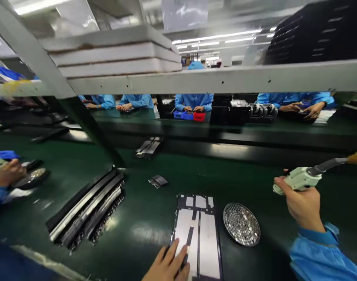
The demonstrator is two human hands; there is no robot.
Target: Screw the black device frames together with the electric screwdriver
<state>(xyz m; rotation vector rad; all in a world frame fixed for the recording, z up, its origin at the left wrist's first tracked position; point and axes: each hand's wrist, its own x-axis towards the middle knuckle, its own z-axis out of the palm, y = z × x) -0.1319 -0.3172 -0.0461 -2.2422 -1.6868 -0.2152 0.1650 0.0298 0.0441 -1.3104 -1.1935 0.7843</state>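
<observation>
On the head view, I judge the step in hand to be steadying a flat panel [209, 242] while a tool is held ready. My left hand [166, 267] lies on the panel's near left part, fingers spread. My right hand [304, 205] is well right of the panel, fingers wrapped around the pale green tool [301, 178], which touches nothing below. Bringing it over would, I think, call for keeping the panel flat and the left fingers clear.

Just right of the panel sits a round dish [224, 219] of shiny bits; left of it, dark strips [87, 210] lie on the green bench [249, 175]. Beyond the panel, co-workers in blue sleeves [140, 100] sit under a shelf [196, 80] bearing white slabs [116, 52].
</observation>
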